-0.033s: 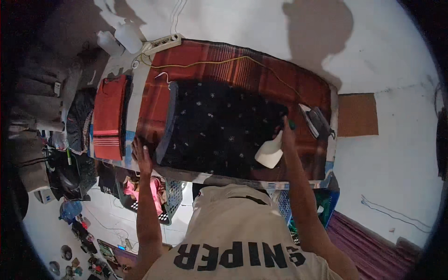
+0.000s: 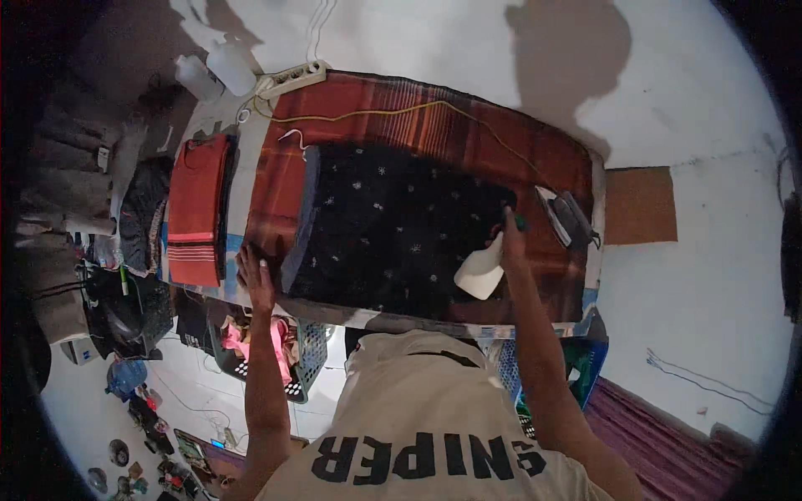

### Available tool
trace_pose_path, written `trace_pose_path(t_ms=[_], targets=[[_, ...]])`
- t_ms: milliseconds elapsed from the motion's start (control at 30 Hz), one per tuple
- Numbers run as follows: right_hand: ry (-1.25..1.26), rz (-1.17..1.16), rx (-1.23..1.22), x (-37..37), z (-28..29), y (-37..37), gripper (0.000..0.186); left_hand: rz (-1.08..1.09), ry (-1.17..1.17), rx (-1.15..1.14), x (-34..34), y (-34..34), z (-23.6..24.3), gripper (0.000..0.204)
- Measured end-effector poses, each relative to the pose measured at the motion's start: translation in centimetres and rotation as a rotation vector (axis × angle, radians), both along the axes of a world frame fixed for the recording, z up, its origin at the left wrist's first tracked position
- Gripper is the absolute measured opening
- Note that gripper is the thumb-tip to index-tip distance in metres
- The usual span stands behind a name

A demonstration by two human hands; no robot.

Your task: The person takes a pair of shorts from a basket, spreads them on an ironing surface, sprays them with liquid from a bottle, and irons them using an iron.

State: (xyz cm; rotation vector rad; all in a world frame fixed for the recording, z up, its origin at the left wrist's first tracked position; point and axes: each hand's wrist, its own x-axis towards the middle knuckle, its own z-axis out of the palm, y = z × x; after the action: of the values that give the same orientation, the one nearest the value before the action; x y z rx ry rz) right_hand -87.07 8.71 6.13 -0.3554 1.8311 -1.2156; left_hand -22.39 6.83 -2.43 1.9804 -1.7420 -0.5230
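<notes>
On the red blanket, a black patterned garment lies midway; the right hand grips a white spray bottle toward the blanket's right, the empty left hand rests at its left.

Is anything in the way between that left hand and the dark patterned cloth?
Nothing visible: only a strip of the flat red cloth lies between the left hand and the dark patterned cloth. The white bottle is farther right, in the right hand.

Both arms extend forward, left hand palm down, right hand curled closed.
</notes>
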Motion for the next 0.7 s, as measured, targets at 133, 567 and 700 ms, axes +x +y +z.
trace_pose_path(t_ms=[133, 567, 700], targets=[[-0.277, 0.037, -0.046, 8.1, -0.1, -5.2, 0.061, 0.028, -0.046, 0.018, 2.3, 1.0, -0.7, 0.072], [-0.034, 0.576, 0.211, 24.3, 3.4, -8.8, 0.084, 0.024, 0.063, 0.127, 3.0, 0.4, 0.9, 0.072], [0.043, 0.398, 0.19, 14.1, -0.7, -1.7, 0.091, -0.026, 0.059, 0.047, 2.1, -0.2, -0.3, 0.07]])
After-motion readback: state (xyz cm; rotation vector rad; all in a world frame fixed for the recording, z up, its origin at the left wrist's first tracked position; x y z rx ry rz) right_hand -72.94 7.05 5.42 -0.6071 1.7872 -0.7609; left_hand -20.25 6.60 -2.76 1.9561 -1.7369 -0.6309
